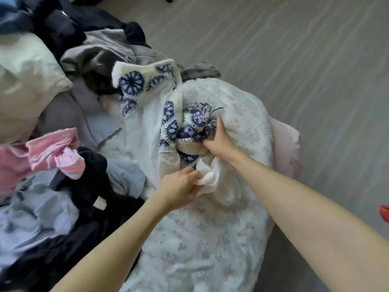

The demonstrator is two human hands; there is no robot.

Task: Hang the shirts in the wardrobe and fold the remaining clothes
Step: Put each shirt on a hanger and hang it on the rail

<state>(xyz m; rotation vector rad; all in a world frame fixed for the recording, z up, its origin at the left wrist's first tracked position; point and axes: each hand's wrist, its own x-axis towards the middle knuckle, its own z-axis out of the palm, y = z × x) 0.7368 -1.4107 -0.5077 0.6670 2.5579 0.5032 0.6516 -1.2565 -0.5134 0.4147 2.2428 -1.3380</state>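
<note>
A white garment with blue and navy crochet flower panels [134,83] lies bunched across the floral bedcover [210,239]. My right hand [219,138] grips the bunched crochet part near the bed's far edge, thumb pointing up. My left hand [181,188] pinches a thin white fold of the same garment [207,175], just below the right hand. A heap of other clothes covers the left side: a pink piece [52,152], light blue shirts [37,216], black garments [92,182] and a grey one [99,49].
A cream pillow [25,66] lies at the far left. Grey wood-pattern floor [305,70] runs along the bed's right side. A pink sheet edge [288,148] hangs off the bed. A red object [385,213] pokes in at the right border.
</note>
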